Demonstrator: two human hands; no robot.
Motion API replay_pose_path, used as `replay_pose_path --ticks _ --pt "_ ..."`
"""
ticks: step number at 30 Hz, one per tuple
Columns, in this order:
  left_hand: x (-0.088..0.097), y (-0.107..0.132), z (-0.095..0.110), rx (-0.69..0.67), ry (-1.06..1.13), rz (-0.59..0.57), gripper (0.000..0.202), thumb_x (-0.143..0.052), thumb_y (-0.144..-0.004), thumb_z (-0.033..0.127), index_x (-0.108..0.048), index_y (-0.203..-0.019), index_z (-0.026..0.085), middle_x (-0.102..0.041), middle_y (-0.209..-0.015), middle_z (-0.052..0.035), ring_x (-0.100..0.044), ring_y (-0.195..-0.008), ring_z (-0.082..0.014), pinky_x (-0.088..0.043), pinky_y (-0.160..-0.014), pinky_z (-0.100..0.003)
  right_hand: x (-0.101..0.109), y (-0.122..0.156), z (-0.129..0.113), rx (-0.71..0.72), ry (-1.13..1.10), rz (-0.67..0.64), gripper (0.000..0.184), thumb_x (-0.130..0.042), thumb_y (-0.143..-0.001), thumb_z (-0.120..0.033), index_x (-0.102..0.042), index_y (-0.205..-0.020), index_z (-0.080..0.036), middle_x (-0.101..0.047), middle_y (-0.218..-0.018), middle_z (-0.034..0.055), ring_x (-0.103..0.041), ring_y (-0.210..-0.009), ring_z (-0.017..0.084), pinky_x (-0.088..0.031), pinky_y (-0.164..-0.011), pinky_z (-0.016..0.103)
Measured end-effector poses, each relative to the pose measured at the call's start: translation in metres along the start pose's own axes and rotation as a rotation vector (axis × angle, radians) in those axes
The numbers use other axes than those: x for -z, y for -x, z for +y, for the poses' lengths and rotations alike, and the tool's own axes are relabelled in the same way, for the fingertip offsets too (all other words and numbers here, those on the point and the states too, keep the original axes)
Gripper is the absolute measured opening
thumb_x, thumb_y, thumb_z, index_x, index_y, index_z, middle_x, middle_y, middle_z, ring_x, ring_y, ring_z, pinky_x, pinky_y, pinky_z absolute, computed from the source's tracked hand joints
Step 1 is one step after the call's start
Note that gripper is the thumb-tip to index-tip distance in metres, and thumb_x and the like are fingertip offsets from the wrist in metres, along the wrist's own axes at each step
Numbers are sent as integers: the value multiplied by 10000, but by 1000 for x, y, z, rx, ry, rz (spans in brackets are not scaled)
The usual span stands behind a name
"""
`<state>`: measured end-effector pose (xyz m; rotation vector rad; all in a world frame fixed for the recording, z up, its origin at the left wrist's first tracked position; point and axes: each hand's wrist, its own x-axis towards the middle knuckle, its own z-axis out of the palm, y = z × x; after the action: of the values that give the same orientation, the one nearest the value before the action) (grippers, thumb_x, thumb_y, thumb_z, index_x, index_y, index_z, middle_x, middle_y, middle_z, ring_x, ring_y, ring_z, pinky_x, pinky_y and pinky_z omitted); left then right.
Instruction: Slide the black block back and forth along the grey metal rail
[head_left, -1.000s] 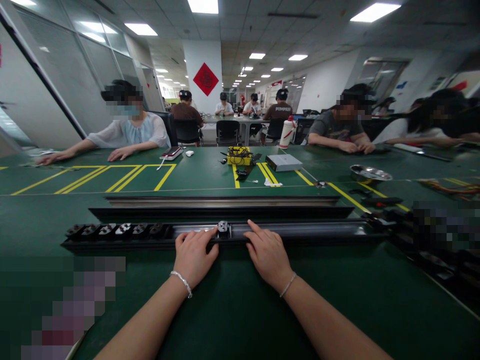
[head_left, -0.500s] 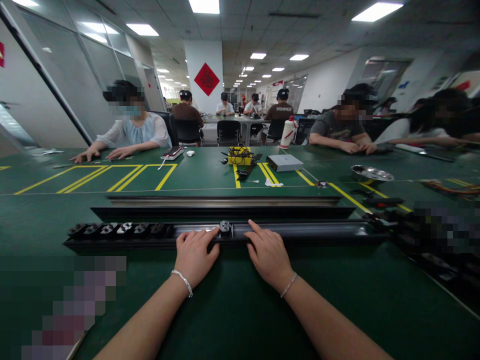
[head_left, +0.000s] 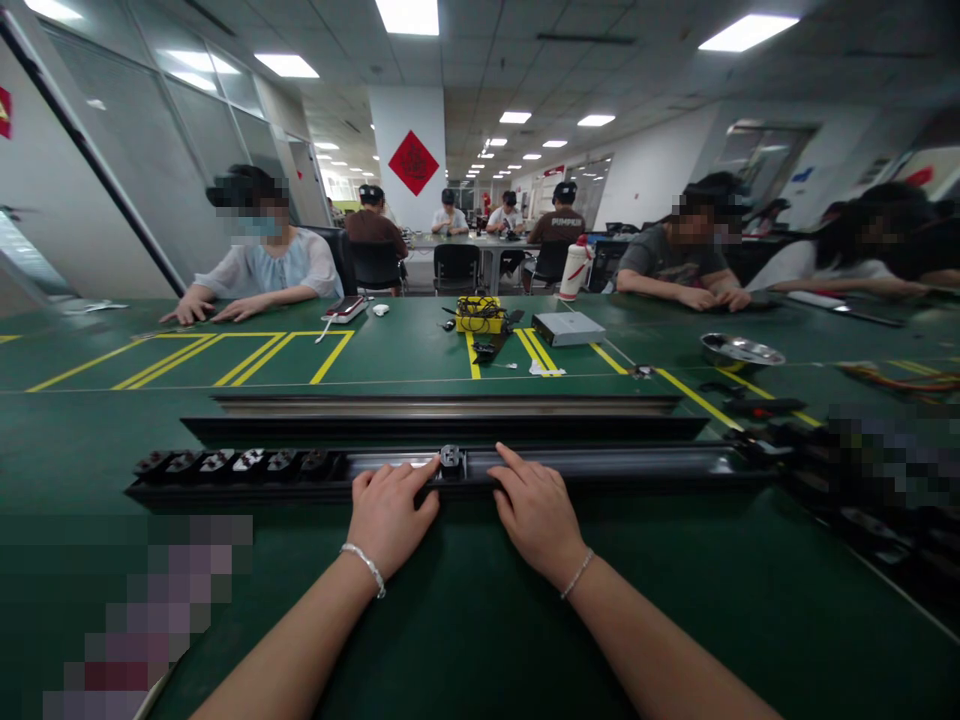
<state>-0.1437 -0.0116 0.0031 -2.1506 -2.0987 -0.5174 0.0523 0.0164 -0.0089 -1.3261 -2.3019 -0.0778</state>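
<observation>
head view: left hand (head_left: 394, 510) lay over the near edge of a long black channel (head_left: 637, 464), index finger stretched out with its tip at the left side of a small socket module (head_left: 450, 458). thumb was spread off from that index, other fingers bunched close together and bent over the channel; could not tell if they pressed on its near wall.

right hand (head_left: 538, 505) was at the same channel, right of the module and apart from it. index pointed forward above the channel, thumb lower by the near edge, with a gap between the two; the other fingers were partly hidden, so could not tell how they sat.

the module sat inside the channel, between the two index fingertips, nearer the left one. well left of the left fingers, a row of six socket modules (head_left: 249, 461) stood in the channel's left end. just beyond both hands' fingertips lay a black strip (head_left: 450, 429), then a metal-faced strip (head_left: 450, 405), both roughly parallel to the channel.

farther past the fingers on the green table (head_left: 465, 600): yellow box (head_left: 480, 316) with black cables, grey box (head_left: 568, 328) to its right, metal bowl (head_left: 742, 350) farther right.
</observation>
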Motion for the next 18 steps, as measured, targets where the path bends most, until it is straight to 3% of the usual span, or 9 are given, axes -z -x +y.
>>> replay_pose_path --ticks 18 --pt "0 0 2 31 -13 -42 391 -444 -776 344 -520 -1159 357 -642 -958 -2 -505 -923 -197 -266 -839 -402 0 1 -1 -9 -20 3 245 -456 -803 -233 -577 -1016 -238 -451 -1312 32 -500 -1007 194 -337 -853 349"
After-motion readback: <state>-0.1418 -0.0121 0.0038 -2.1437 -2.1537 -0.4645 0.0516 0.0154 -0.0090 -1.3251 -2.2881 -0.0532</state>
